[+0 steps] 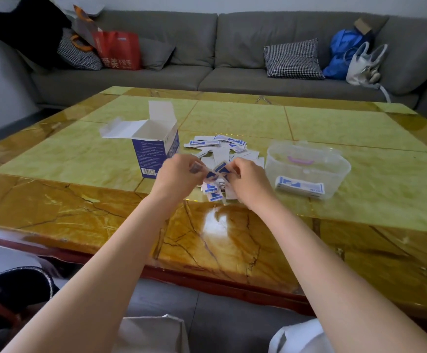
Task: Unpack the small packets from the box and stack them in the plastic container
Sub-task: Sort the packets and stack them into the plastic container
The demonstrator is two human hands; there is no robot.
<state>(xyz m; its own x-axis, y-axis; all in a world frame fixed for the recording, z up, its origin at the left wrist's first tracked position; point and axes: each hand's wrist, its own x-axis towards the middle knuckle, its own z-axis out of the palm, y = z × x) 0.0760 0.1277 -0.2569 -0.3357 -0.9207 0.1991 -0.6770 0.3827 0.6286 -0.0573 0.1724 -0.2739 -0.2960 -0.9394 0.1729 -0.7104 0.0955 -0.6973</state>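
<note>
An open blue-and-white box [156,151] stands upright on the table with its flaps up. Several small blue-and-white packets [222,146] lie in a loose pile to its right. My left hand [179,174] and my right hand [248,179] meet over the near end of the pile, and both pinch a few packets [216,173] between them. A clear plastic container [309,166] sits to the right of the pile. A short stack of packets [300,187] lies inside its near wall.
The table [232,238] has a glossy yellow-green and amber marble top, with its front edge close to me. A grey sofa [207,54] with cushions and bags stands beyond the table.
</note>
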